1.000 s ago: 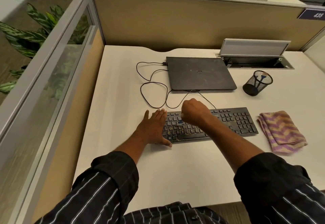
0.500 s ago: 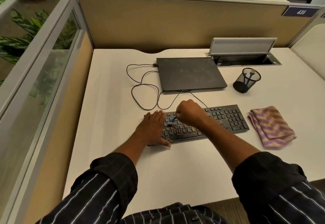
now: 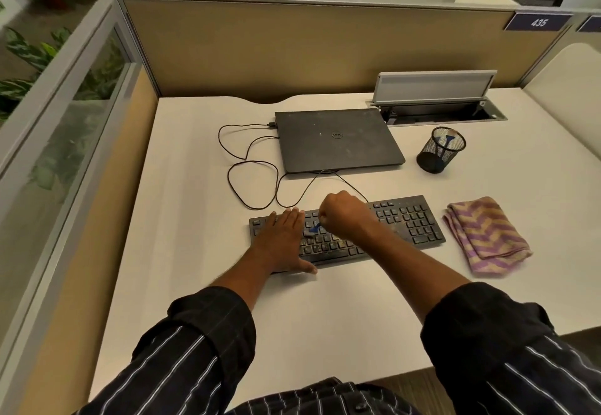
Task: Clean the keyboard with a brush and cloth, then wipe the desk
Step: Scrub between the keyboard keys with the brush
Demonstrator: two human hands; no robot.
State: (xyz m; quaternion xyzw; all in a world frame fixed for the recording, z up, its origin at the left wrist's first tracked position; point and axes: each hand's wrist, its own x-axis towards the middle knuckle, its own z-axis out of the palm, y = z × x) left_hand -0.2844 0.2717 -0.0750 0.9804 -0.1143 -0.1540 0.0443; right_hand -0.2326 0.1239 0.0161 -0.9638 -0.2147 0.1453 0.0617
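A dusty black keyboard (image 3: 406, 222) lies across the middle of the white desk (image 3: 195, 252). My left hand (image 3: 281, 239) rests flat on the keyboard's left end, fingers straight. Over the middle keys my right hand (image 3: 341, 213) is curled into a fist around a small blue brush (image 3: 314, 229), whose tip touches the keys. Most of the brush is hidden inside the fist. A folded purple and tan cloth (image 3: 484, 235) lies on the desk just right of the keyboard.
A closed black laptop (image 3: 335, 141) sits behind the keyboard, with a looped black cable (image 3: 247, 167) to its left. A black mesh pen cup (image 3: 439, 149) stands at the right. An open cable hatch (image 3: 435, 112) lies at the back. Partition walls enclose the desk's left and back.
My right hand has shifted slightly with the brush over the middle keys. The left hand stays flat on the keyboard's left end. The camera view has drifted.
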